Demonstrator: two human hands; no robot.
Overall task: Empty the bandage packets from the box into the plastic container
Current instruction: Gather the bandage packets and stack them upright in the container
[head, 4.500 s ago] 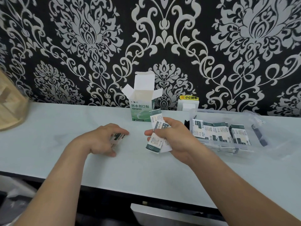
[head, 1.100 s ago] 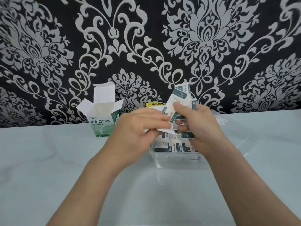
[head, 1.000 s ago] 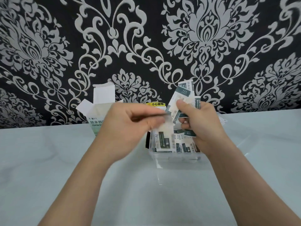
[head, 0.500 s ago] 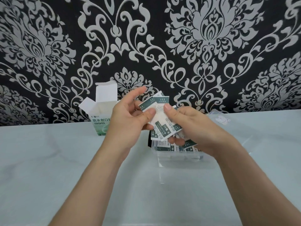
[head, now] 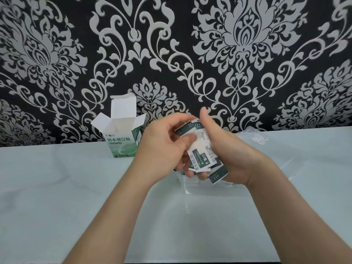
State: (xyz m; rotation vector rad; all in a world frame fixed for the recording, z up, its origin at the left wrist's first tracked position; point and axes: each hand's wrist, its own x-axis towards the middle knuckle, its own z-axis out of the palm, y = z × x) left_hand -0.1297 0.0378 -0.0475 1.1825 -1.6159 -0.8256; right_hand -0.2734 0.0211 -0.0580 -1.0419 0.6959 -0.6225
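Both grips hold a bundle of bandage packets over the plastic container.

The bandage packets (head: pixel 200 149), white with dark green ends, are fanned in a loose stack between the two grips, just above the clear plastic container (head: pixel 192 184), whose near wall shows below the hands toward the back middle of the counter (head: pixel 76 187). The left grip (head: pixel 163 147) curls round the stack's left side, thumb pressed on the top packet. The right grip (head: pixel 232 159) cups the stack from the right and below, thumb raised. The box (head: pixel 122 141) stands upright, flaps open, at the counter's back edge, left of the hands, against the patterned wallpaper (head: pixel 238 54).
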